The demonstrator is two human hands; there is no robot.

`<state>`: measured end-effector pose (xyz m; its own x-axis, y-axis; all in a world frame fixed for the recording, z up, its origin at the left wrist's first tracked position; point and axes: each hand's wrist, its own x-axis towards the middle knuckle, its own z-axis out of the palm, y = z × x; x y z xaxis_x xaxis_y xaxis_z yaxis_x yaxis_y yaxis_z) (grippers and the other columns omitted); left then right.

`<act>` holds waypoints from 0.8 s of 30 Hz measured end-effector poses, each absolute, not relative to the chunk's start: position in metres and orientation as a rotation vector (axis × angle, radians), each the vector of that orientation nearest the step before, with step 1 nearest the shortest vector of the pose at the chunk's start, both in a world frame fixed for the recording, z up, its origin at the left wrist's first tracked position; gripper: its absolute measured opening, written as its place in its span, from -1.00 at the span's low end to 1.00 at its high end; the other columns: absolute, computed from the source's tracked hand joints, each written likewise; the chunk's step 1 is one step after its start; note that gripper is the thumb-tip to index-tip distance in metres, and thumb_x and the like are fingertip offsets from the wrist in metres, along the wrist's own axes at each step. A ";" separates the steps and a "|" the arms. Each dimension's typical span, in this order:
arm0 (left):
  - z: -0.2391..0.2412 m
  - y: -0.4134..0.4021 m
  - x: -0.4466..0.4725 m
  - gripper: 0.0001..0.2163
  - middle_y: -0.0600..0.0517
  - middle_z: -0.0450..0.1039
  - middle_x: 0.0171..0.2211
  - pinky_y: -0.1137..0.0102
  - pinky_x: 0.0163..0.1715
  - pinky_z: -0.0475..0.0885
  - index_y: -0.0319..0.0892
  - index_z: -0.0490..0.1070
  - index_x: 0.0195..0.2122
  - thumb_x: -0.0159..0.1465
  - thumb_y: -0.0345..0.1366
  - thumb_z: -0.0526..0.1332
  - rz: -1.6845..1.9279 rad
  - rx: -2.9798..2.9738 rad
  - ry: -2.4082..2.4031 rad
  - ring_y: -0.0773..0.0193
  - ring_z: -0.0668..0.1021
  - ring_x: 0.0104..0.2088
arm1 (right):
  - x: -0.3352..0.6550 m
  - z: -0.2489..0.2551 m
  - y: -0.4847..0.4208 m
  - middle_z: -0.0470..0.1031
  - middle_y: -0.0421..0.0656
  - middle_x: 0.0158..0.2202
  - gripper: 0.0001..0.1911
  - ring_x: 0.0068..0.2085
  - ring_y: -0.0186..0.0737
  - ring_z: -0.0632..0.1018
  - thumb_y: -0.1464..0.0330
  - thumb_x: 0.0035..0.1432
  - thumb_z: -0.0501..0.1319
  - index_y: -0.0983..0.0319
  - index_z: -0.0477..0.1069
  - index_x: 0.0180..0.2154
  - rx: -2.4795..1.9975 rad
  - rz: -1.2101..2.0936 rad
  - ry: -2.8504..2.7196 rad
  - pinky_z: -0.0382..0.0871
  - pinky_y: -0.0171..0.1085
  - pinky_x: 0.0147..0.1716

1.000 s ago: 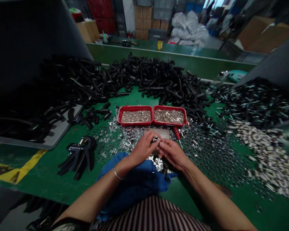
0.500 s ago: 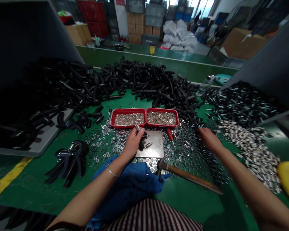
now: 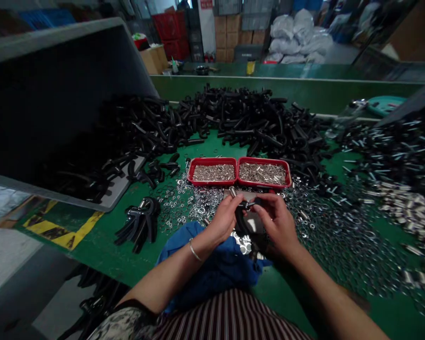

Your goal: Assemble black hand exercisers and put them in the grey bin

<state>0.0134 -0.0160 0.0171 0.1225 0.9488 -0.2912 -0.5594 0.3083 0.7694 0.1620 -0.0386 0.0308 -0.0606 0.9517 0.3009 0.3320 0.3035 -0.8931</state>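
Observation:
My left hand (image 3: 222, 222) is closed around a black curved handle-like part (image 3: 241, 223) with a shiny metal fitting. A small ribbed metal cylinder, perhaps a spring (image 3: 233, 191), sticks up by its thumb. Thumb and fingers of my right hand (image 3: 279, 225) pinch the right end of the same part; whether they hold a further small piece there is hidden. Both hands are above a metal plate (image 3: 258, 225), partly covered by them. Just beyond stand two red trays (image 3: 212, 183) of tiny metal pieces. A blue cloth (image 3: 216, 269) lies under my left wrist.
Black handles (image 3: 241, 115) are heaped at the back and spill from a tipped grey bin (image 3: 141, 71) on the left. Several assembled black parts (image 3: 138, 222) lie nearby. Rings (image 3: 340, 236), metal sleeves (image 3: 403, 208) and black pieces with pins (image 3: 396, 146) cover the right side.
My right hand has come from the black pieces on the right to the part in my left hand. The view has turned left. My right arm now mostly covers the hammer.

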 end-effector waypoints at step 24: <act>0.024 -0.012 -0.025 -0.78 0.02 0.44 -0.30 0.35 -0.16 0.37 -0.15 0.36 -0.23 0.40 -0.12 0.08 1.079 1.849 1.042 0.26 0.48 -0.27 | 0.147 0.027 -0.045 0.22 -0.35 -0.71 -0.41 -0.76 -0.43 0.09 -0.18 0.28 -0.08 0.17 0.23 -0.44 -1.080 1.952 -1.295 0.04 -0.39 -0.77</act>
